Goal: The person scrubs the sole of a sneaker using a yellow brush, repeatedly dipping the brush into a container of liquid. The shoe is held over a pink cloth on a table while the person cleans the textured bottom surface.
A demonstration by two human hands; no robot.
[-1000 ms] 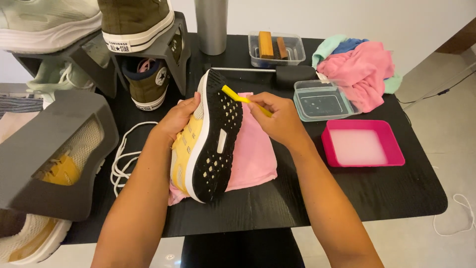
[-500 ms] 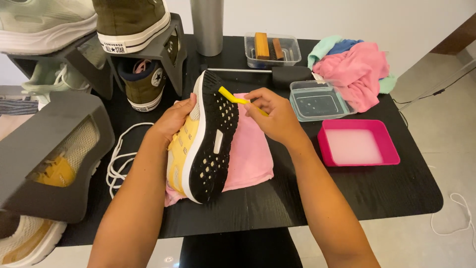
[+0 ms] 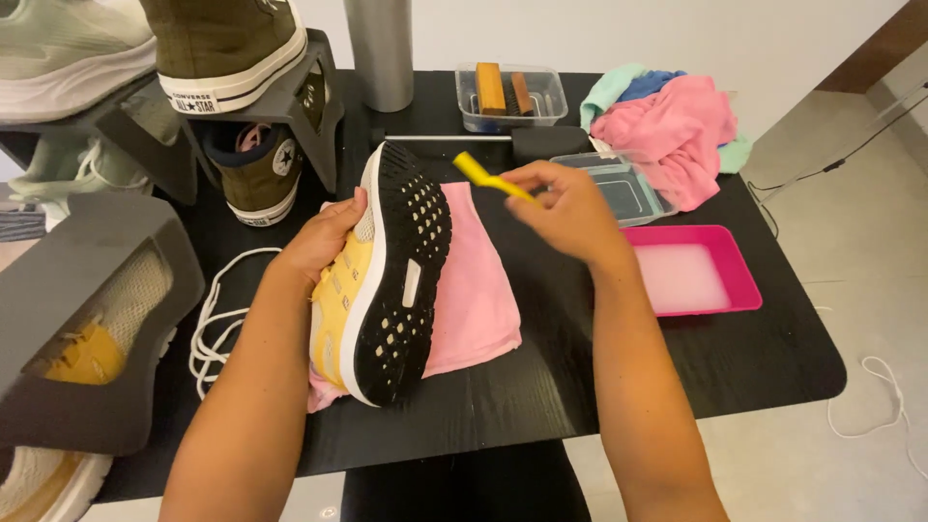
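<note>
The black table [image 3: 677,377] carries all items; positions below are given relative to the yellow shoe [image 3: 382,280]. The shoe stands on its side on a pink cloth [image 3: 478,290] at the table's centre, black sole facing right, long axis running from near edge to far edge, far end leaning slightly right; which end is the toe cannot be confirmed. The left hand [image 3: 324,237] grips its upper edge from the left side. The right hand [image 3: 570,208] pinches a small yellow brush [image 3: 488,177], which has drawn off the sole since half a second ago and now sits up and to the right, clear of it; scrubbing contact is judged interrupted. Further right lies a pink tray [image 3: 735,280] of cloudy liquid. White laces [image 3: 208,319] lie left.
</note>
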